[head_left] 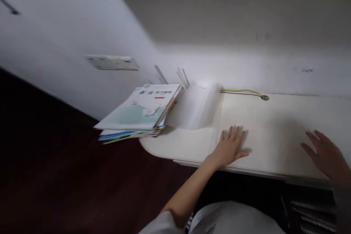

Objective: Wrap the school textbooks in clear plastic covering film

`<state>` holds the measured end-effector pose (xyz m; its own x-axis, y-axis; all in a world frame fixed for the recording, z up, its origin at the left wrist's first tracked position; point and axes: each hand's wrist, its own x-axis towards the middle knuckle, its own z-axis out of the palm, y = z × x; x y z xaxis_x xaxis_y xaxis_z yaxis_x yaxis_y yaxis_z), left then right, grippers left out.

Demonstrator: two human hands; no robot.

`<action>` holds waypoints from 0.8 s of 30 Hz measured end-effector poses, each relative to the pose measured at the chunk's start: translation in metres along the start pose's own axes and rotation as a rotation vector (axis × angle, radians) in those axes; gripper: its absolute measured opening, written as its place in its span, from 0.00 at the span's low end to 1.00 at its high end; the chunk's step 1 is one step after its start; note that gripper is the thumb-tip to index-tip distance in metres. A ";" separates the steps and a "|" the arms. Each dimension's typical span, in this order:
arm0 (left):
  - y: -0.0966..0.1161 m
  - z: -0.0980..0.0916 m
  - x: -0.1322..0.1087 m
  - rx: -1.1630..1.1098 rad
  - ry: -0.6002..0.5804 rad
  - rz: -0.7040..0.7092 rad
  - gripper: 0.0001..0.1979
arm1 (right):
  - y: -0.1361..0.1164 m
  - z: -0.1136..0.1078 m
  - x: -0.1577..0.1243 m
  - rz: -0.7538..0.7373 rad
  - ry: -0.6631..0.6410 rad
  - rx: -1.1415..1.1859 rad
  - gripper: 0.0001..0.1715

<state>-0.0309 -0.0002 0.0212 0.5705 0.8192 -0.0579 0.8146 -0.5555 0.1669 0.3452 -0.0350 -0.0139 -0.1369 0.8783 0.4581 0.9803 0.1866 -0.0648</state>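
Desk (263, 131) against back wall (238, 67) has L hand (229, 148) flat on it, fingers spread, & R hand (327, 155) well apart nr its front edge, fingers also spread, w/ 1 book stack (139, 108) at L end.

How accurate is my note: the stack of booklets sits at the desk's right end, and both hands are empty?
One slip: the head view shows the stack of booklets at the left end of the desk. The left hand and right hand are empty, as noted.
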 end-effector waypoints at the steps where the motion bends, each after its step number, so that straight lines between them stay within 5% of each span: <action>1: -0.008 -0.013 -0.002 -0.002 0.047 -0.007 0.40 | -0.019 0.003 0.004 -0.041 -0.005 -0.026 0.34; 3: -0.031 -0.042 -0.006 0.037 0.182 -0.097 0.35 | -0.059 0.011 0.012 -0.149 -0.020 -0.045 0.35; 7: -0.106 -0.095 -0.025 0.191 0.406 -0.522 0.29 | -0.125 0.033 0.019 -0.352 -0.066 0.008 0.35; 10: -0.167 -0.113 -0.041 0.173 0.364 -0.827 0.29 | -0.143 0.051 0.016 -0.393 -0.118 0.041 0.37; 13: -0.207 -0.110 -0.049 0.070 0.191 -1.032 0.35 | -0.144 0.067 0.011 -0.376 -0.156 0.048 0.38; 17: -0.216 -0.099 -0.047 0.032 0.110 -1.162 0.34 | -0.142 0.077 0.009 -0.360 -0.232 0.055 0.38; 24: -0.170 -0.108 -0.059 0.092 0.191 -1.089 0.18 | -0.144 0.076 0.011 -0.341 -0.225 0.076 0.37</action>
<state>-0.2139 0.0614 0.1026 -0.4743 0.8800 0.0250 0.8799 0.4729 0.0455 0.1913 -0.0192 -0.0668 -0.4877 0.8333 0.2603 0.8614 0.5079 -0.0118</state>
